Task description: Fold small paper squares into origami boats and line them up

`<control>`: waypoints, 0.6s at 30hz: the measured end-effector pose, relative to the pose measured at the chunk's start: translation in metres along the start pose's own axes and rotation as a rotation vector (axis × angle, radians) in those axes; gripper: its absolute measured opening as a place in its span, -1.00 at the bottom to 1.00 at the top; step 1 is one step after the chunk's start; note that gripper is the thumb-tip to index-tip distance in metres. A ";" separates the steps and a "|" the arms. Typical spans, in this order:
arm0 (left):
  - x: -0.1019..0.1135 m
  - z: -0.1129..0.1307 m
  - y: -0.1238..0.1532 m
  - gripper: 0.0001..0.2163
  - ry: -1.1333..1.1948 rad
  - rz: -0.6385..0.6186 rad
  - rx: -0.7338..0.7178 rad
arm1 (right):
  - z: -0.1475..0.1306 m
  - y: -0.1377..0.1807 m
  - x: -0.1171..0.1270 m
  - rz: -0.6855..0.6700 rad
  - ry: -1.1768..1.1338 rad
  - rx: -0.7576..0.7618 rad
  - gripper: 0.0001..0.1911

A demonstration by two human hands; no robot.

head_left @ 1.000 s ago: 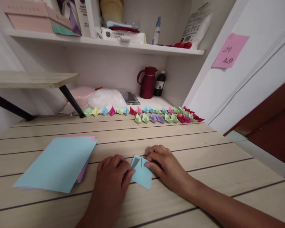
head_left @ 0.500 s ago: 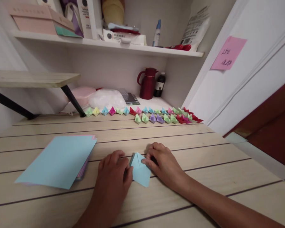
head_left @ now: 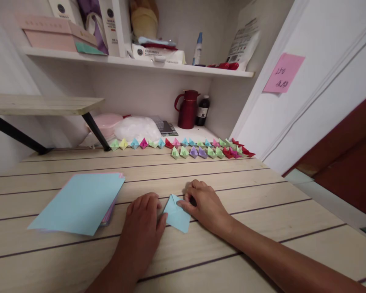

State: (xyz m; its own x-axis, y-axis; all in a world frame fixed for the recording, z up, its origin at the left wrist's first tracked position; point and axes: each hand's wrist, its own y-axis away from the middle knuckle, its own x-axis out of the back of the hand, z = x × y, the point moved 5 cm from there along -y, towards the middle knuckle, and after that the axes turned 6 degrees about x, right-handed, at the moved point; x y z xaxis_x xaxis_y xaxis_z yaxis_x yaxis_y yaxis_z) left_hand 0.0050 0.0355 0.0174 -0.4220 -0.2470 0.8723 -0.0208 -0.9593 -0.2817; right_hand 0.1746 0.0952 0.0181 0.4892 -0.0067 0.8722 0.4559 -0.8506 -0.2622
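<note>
Small light-blue folded paper piece (head_left: 177,216) lay on the pale plank-patterned table (head_left: 64,268) between the hands: right of the left hand (head_left: 142,219), left of the right hand (head_left: 206,206). Right hand was nearer, thumb over the paper's far right edge, pinching it against curled fingers. Left hand rested loosely, gripping nothing; thumb contact uncertain. Long axis ran near to far, peaked tip pointing far, slightly left.
</note>
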 end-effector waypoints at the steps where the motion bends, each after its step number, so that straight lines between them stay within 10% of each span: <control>1: 0.002 -0.004 0.000 -0.83 0.034 0.023 -0.006 | 0.000 0.000 0.000 0.002 -0.001 0.004 -0.77; 8: 0.012 -0.002 0.006 -0.45 -0.099 0.097 -0.247 | 0.000 0.002 -0.001 0.001 0.026 0.031 -0.75; 12: 0.004 0.015 0.013 -0.53 -0.210 -0.013 -0.511 | -0.001 0.002 0.000 -0.011 0.076 0.033 -0.77; 18: -0.003 0.007 0.017 -0.63 -0.306 -0.226 -0.475 | -0.002 0.001 0.001 -0.017 0.049 0.024 -0.77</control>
State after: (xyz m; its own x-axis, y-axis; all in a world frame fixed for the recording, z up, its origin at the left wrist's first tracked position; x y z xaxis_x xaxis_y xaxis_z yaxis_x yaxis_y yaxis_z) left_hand 0.0122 0.0196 0.0124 -0.0819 -0.1401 0.9868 -0.5117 -0.8437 -0.1622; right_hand 0.1743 0.0935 0.0195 0.4444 -0.0191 0.8956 0.4813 -0.8381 -0.2567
